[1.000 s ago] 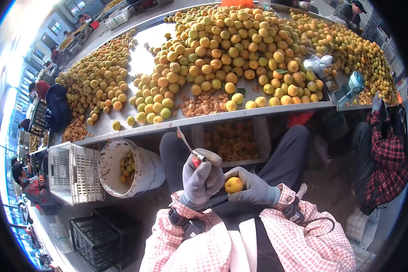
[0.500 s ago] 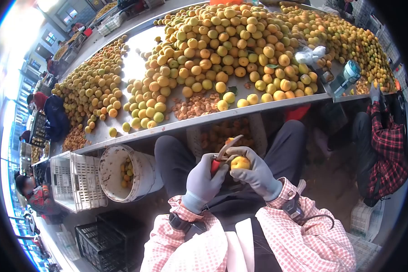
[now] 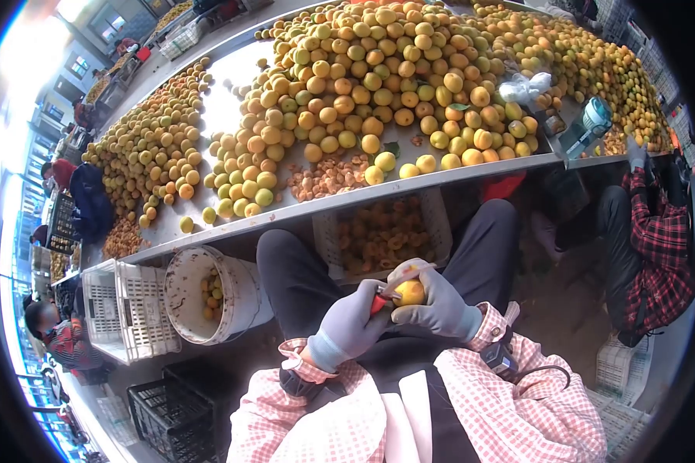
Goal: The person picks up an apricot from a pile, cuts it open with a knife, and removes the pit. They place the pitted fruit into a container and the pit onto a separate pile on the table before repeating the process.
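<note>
My gloved left hand (image 3: 351, 322) is closed around the red handle of what look like pruning shears (image 3: 378, 302). Their metal blades reach toward a yellow-orange apricot (image 3: 410, 292), and part of the tool is hidden by my fingers. The gloved right hand (image 3: 446, 310) grips that apricot, thumb in front and fingers behind. Both hands meet above my lap. Just beyond them, under the table edge, a pale crate (image 3: 328, 245) contains many split apricot pieces (image 3: 386, 235).
A metal table (image 3: 286, 212) bears a big heap of apricots (image 3: 378, 69) and a pile of pits (image 3: 328, 179). To the left stand a white bucket (image 3: 243, 297) and white crates (image 3: 143, 309). A bottle (image 3: 594, 119) stands right; a co-worker in plaid (image 3: 660, 247) sits beyond.
The blades have come down against the apricot, and my hands have moved closer together and slightly lower. An orange piece seen by the blade tip earlier no longer shows there.
</note>
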### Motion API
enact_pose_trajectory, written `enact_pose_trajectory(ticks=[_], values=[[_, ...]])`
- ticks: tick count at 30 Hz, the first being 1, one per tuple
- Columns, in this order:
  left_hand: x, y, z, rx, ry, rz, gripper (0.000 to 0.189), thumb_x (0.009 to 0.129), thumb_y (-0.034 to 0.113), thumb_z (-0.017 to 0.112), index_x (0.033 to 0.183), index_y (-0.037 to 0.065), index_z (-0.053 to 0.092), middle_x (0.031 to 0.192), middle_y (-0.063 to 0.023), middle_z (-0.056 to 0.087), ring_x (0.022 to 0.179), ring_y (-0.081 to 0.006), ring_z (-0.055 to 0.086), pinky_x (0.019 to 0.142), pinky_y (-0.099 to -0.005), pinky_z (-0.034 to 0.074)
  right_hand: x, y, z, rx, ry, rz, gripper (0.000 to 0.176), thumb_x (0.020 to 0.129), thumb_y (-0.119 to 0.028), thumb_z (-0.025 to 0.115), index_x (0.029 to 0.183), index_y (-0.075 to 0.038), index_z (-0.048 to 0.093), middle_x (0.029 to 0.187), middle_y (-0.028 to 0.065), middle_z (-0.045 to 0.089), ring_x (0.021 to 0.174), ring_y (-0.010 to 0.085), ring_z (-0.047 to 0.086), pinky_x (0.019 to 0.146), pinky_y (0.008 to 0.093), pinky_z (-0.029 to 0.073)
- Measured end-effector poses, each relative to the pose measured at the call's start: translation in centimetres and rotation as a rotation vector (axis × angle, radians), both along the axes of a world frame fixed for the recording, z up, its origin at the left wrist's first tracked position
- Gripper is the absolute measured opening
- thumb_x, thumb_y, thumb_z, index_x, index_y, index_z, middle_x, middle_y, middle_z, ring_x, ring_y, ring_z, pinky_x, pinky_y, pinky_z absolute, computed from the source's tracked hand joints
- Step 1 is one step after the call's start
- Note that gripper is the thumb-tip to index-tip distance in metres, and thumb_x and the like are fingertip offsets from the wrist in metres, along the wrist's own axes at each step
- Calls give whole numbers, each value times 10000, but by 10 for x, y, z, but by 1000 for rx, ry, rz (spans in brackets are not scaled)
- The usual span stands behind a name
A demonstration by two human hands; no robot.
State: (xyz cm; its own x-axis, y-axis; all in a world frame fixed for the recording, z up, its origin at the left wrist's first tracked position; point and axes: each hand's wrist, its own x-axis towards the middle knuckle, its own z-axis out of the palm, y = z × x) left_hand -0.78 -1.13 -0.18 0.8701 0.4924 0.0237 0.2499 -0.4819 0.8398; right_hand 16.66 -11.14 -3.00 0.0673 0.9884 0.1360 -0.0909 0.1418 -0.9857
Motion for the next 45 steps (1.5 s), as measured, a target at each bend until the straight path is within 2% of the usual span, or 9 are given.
enact_pose_trajectory(ticks=[11, 14, 16, 20, 26, 28, 30, 35, 45], values=[[3, -6, -21, 390, 31, 26, 399, 763, 117, 676, 1125, 54, 521, 926, -127, 619, 723, -312, 637, 593, -386, 505, -33, -15, 6, -320, 571, -114, 480, 833, -173, 758, 1176, -61, 441, 1090, 41, 529, 968, 99, 540, 877, 248, 445], [8, -7, -26, 348, 44, 23, 395, 770, 116, 672, 1127, 49, 519, 903, -134, 628, 730, -322, 638, 598, -394, 505, -34, -12, -1, -311, 334, -256, 502, 821, -191, 768, 1176, -51, 441, 1097, 56, 531, 965, 116, 546, 858, 268, 466], [11, -6, -32, 292, 55, 32, 397, 774, 129, 678, 1124, 46, 511, 848, -154, 631, 730, -339, 637, 602, -412, 502, -27, -5, -7, 171, -522, -504, 480, 829, -174, 759, 1175, -49, 450, 1095, 67, 541, 930, 128, 560, 820, 271, 486], [12, -5, -39, 208, 64, 44, 394, 783, 157, 691, 1106, 43, 498, 796, -174, 629, 730, -362, 633, 607, -431, 496, -16, -8, -7, 234, -656, -451, 485, 807, -125, 765, 1177, -51, 459, 1103, 76, 541, 941, 155, 560, 821, 305, 485], [8, 17, -28, 155, 115, -166, 417, 784, 163, 742, 1092, 55, 484, 732, -114, 627, 624, -328, 641, 542, -407, 492, 4, -6, -14, -537, 715, 96, 493, 799, -88, 752, 1204, -56, 472, 1107, 56, 528, 993, 134, 526, 862, 299, 457], [16, 21, -20, -149, -244, -6, 342, 829, 95, 699, 1111, 40, 513, 796, -35, 610, 677, -210, 627, 578, -358, 493, 8, -2, -15, -159, 5, -114, 423, 835, -72, 718, 1193, -65, 492, 1090, 25, 526, 939, 90, 525, 820, 238, 468], [12, 26, 8, -823, -210, 247, 374, 874, 100, 674, 1210, 40, 519, 949, 16, 534, 785, -45, 507, 672, -209, 452, 23, -5, -9, -339, 306, -243, 404, 839, -28, 693, 1192, -79, 504, 1133, 36, 520, 946, 107, 556, 894, 249, 464], [8, 20, 20, -530, -150, 146, 243, 903, 163, 656, 1067, 11, 560, 844, -9, 592, 763, -54, 556, 696, -217, 464, 25, -9, 16, -119, 900, -109, 477, 785, 66, 687, 1211, -54, 509, 1143, 70, 555, 1053, 184, 610, 956, 308, 483], [8, 5, 8, 373, -169, 43, 349, 815, 116, 702, 1142, 62, 591, 762, -104, 669, 607, -280, 648, 544, -315, 504, 14, -3, 22, 64, 619, -41, 467, 764, 108, 675, 1183, -37, 531, 1147, 94, 589, 1101, 187, 588, 1000, 328, 436]])
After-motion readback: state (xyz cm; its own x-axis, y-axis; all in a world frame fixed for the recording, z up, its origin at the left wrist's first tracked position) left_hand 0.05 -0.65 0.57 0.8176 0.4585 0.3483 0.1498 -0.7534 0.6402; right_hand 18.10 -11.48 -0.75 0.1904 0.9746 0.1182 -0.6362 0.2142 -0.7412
